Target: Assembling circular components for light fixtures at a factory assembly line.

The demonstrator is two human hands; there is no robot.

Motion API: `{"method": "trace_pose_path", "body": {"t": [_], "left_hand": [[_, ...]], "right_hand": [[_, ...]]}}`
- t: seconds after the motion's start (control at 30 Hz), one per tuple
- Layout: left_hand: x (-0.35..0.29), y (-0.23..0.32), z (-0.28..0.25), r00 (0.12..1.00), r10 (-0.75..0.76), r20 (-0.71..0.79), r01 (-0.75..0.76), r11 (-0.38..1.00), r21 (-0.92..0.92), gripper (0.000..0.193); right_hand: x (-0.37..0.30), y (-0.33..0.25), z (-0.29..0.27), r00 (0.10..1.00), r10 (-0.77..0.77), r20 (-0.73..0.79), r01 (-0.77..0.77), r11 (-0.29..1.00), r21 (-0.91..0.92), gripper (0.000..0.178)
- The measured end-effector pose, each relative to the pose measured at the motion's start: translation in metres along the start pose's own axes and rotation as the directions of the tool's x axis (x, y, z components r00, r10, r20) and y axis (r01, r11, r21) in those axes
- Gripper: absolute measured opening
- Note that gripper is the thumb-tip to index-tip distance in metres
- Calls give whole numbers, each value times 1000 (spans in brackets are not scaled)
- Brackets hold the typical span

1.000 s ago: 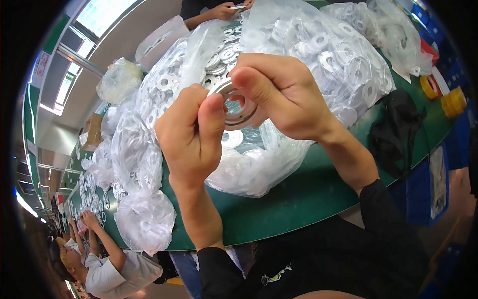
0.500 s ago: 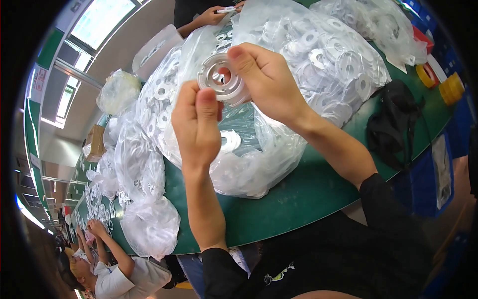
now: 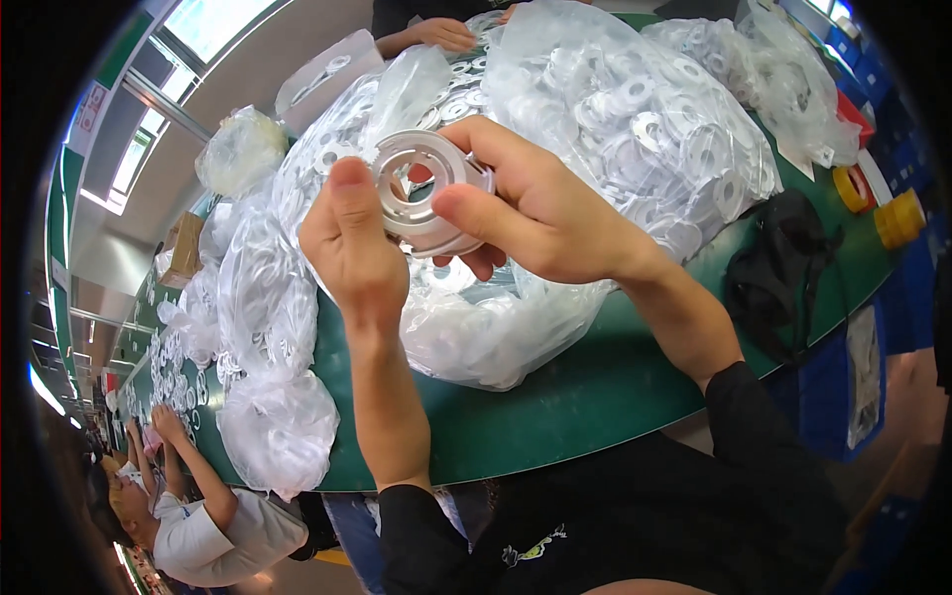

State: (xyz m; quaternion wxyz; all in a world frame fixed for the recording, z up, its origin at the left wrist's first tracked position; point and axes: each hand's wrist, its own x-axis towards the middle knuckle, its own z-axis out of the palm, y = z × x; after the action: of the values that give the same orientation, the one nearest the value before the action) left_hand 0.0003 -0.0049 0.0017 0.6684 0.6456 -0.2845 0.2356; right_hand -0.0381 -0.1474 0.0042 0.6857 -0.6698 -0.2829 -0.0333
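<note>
Between both hands, raised over the table, is a round white plastic ring part with a wide central hole and notched rim; it looks like a short stack of rings, though I cannot tell how many. My left hand grips its left edge, thumb upright along the rim. My right hand wraps the right side, thumb across the front and fingers behind it. Beneath and beyond, a large clear plastic bag lies open, full of similar white flat rings.
The green table curves around me. Bagged rings lie left, with a cardboard box behind. A black bag-like item and yellow tape rolls lie right. Another person's hand is across the table; a seated person works at left.
Both hands have come slightly lower and nearer with the ring part, which is turned. My right thumb has moved down across its front. The person opposite no longer shows the white item in hand.
</note>
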Motion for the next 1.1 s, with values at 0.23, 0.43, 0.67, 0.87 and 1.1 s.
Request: {"method": "trace_pose_path", "body": {"t": [0.23,0.43,0.67,0.87,1.1], "left_hand": [[4,-4,5,993,-120,-19,119,991,-61,38],[15,-25,-5,905,-327,273,341,940,-5,27],[14,-10,-5,891,-254,376,276,961,-5,17],[10,-30,15,937,-286,198,288,957,18,15],[14,-36,5,905,-302,301,316,949,0,18]], "right_hand": [[0,6,8,992,-114,-52,113,993,-16,22],[21,42,-7,983,-39,-180,54,995,79,21],[10,26,-17,992,-26,-127,24,1000,-16,17],[16,35,-22,968,-64,-244,2,970,-243,14],[18,37,-23,971,85,-225,-110,989,-102,17]]}}
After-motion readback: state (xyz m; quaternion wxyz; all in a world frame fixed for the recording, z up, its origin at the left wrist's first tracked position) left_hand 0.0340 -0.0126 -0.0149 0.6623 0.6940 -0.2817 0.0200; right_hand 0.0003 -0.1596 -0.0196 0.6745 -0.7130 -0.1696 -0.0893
